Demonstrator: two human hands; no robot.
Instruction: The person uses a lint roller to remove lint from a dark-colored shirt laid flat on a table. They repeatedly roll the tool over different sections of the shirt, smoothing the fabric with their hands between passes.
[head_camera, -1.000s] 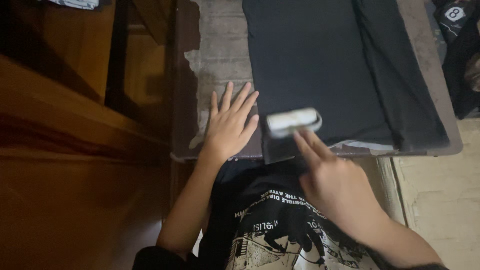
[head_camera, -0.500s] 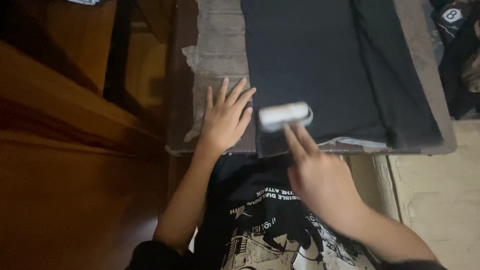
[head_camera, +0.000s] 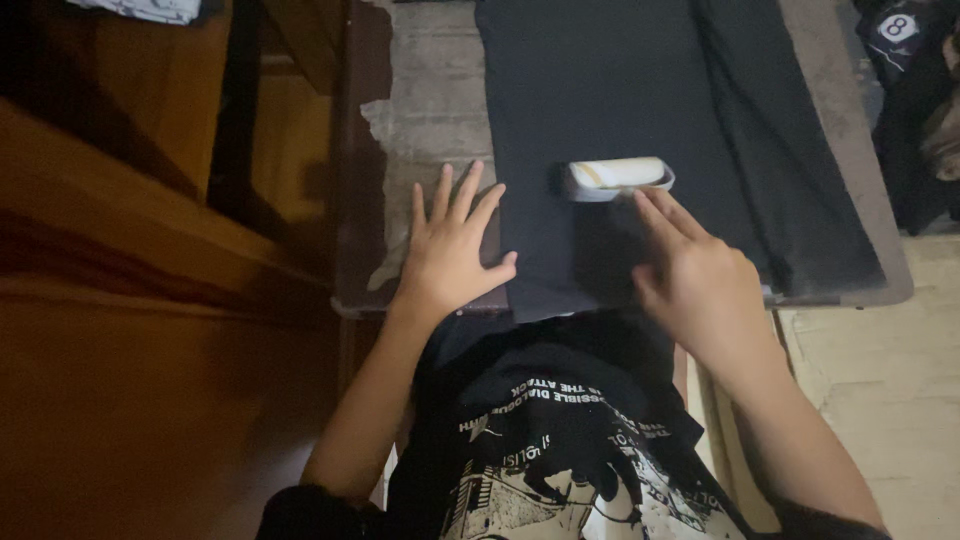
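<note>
On the worn grey table (head_camera: 430, 110), the white lint roller (head_camera: 617, 176) has travelled farther up the flat black cloth (head_camera: 620, 90) than a moment ago. Right hand (head_camera: 700, 285) grips its handle; left hand (head_camera: 450, 255) lies open and flat, pinning the cloth's edge.

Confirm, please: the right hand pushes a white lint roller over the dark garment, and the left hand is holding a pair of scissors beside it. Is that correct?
Not quite. In the head view the left hand holds nothing; it lies flat, fingers spread, at the edge of the dark garment. The right hand does push the white lint roller over it.
</note>
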